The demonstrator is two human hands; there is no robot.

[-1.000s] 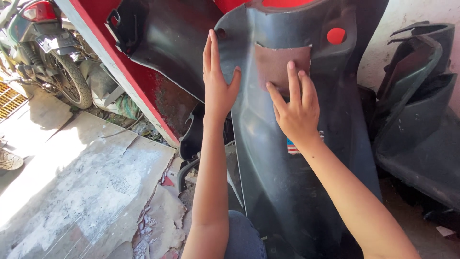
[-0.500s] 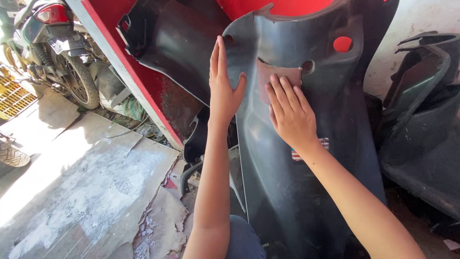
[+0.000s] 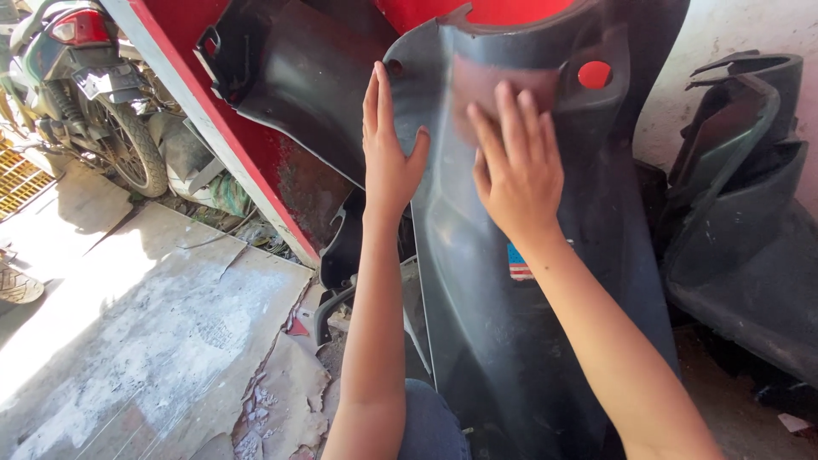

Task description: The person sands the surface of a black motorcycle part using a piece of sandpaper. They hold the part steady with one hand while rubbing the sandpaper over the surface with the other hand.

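Note:
A tall dark grey scooter body panel (image 3: 503, 341) stands upright in front of me, with a round hole near its top showing red behind. My left hand (image 3: 388, 158) lies flat against the panel's left edge, fingers pointing up. A reddish-brown sheet of sandpaper (image 3: 481, 85) is pinned to the panel's upper face under the flat fingers of my right hand (image 3: 515, 170). A small striped sticker (image 3: 520, 262) shows on the panel just below my right wrist.
Another black panel (image 3: 281, 77) leans on a red wall (image 3: 256, 162) at the upper left. More dark scooter parts (image 3: 741, 213) stand at the right. A parked motorcycle (image 3: 102, 111) is at the far left. Cracked concrete floor (image 3: 162, 341) lies at the lower left.
My right hand has slid the sandpaper up the panel, from near the sticker toward the top. My left hand stays flat on the panel's left edge.

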